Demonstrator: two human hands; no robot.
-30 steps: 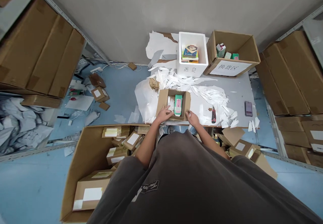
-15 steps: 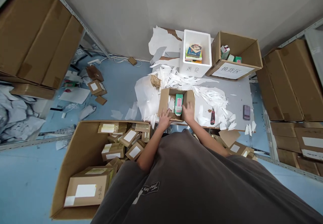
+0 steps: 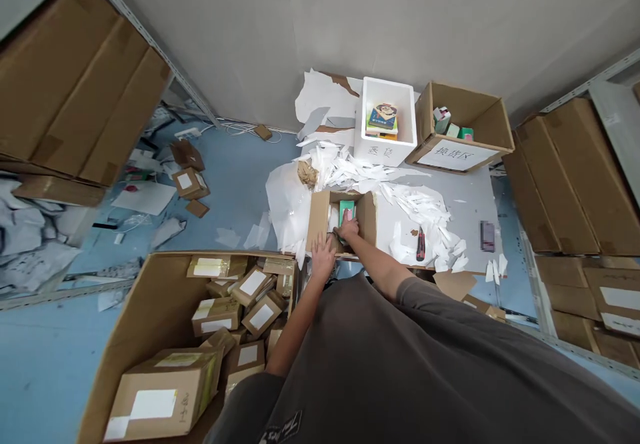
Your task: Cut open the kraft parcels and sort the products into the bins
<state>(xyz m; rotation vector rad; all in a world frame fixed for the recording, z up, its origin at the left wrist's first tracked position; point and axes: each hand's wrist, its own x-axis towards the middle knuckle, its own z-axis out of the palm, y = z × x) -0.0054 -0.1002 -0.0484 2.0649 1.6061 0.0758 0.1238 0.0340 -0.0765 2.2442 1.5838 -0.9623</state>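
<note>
An opened cardboard box [image 3: 319, 217] stands at the table's front edge, its flaps folded outward. My left hand [image 3: 323, 256] rests on the box's near left edge with its fingers spread. Reaching inside the box, my right hand [image 3: 349, 227] has its fingers around a green and pink carton [image 3: 347, 208] and covers its lower part. Some white material lies beside the carton. Torn white paper strips [image 3: 350, 169] surround the box, and a crumpled brown paper [image 3: 307, 173] lies behind its left side. A red and black tool [image 3: 421, 244] is to the right.
A white foam bin [image 3: 381, 153] with small boxes and a labelled cardboard box [image 3: 457, 155] stand at the table's back. Lower left, a large carton [image 3: 117, 324] holds several parcels. Shelves with boxes flank both sides.
My right hand has moved from the box's right flap into the box and onto the green and pink carton. My left hand stays at the near left edge. The camera view has shifted slightly.
</note>
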